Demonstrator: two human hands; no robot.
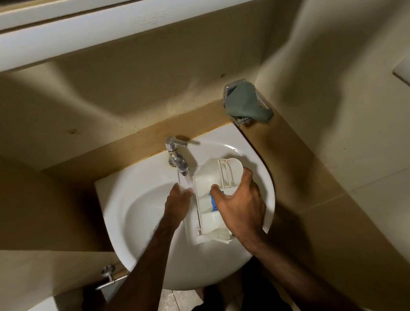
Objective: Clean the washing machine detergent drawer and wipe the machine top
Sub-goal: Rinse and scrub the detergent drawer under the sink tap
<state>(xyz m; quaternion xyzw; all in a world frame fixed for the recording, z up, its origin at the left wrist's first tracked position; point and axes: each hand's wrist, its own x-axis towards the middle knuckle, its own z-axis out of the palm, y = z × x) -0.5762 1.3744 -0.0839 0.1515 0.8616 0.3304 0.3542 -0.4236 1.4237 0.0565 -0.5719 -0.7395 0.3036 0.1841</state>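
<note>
The white detergent drawer (209, 201) lies in the sink (134, 214), toward its right rim. The right hand (240, 202) grips it with fingers spread, covering its blue insert (213, 201). The left hand (177, 204) touches the drawer's left edge under the tap (177, 156); its fingers are blurred and their state is unclear.

The detergent drawer (209, 195) is a white plastic tray, pulled free of its machine and lying inside the white sink (134, 214), on the right half of the bowl. It sits tilted, its long side running from near the front rim back towards the tap (177, 158). Its compartments face up: a rounded one at the far end with a slotted insert, deeper wells along the middle, and a blue tab (214, 201) showing part-way down. Water from the tap runs just beside its left edge.
</note>
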